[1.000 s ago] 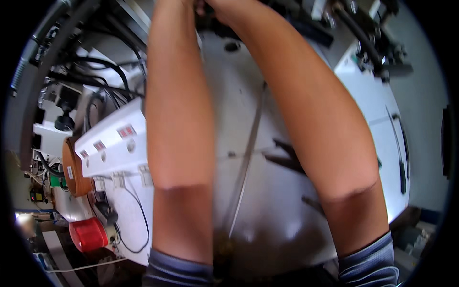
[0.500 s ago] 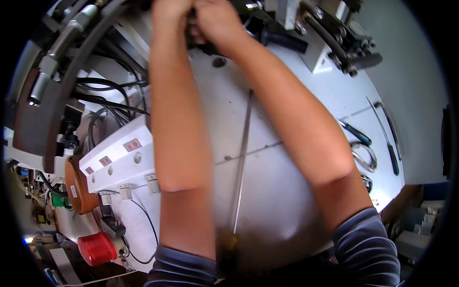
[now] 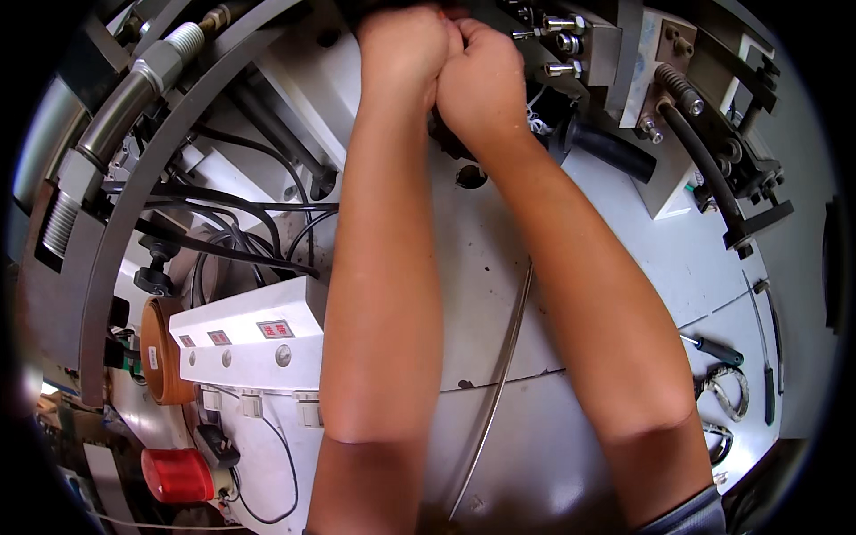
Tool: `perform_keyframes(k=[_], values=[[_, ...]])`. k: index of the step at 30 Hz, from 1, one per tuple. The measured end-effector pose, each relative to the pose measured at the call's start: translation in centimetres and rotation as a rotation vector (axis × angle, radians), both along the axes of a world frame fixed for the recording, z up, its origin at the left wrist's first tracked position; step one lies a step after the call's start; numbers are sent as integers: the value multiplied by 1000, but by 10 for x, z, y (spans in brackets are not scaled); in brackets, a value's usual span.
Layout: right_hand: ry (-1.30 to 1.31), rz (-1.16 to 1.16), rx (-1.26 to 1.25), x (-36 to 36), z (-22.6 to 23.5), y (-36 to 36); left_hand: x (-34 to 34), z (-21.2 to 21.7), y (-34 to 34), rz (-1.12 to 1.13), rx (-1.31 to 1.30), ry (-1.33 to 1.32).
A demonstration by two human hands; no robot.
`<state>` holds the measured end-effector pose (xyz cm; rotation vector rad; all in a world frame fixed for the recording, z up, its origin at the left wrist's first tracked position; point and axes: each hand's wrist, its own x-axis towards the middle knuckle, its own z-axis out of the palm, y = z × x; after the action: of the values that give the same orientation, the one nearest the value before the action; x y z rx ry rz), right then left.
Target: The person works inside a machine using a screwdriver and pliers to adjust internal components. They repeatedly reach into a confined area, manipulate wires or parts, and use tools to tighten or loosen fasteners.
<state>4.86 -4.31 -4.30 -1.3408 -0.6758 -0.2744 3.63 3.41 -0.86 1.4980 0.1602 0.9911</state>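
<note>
Where your hands meet: beyond the round hole (image 3: 471, 176), your left hand (image 3: 403, 49) and right hand (image 3: 482, 85) touch, forearms (image 3: 383, 294) stretched well forward.
Your fingers: curled inward on the right; mostly hidden on the left, so I cannot tell how far either hand opens or what it grips.
Black handle (image 3: 615, 152): right of the hole, near your right wrist.
Handle's long axis: slants rightward and slightly down the view, free end outward.
Handle's look: smooth, dark, cylindrical, blunt-ended.
</note>
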Motion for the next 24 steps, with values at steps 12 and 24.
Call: perform_keyframes(k=[12, 24], values=[[-195, -171, -31, 3, -18, 4, 2, -5, 1, 27, 32, -129], [99, 83, 152, -31, -32, 20, -32, 5, -18, 347, 206, 323]])
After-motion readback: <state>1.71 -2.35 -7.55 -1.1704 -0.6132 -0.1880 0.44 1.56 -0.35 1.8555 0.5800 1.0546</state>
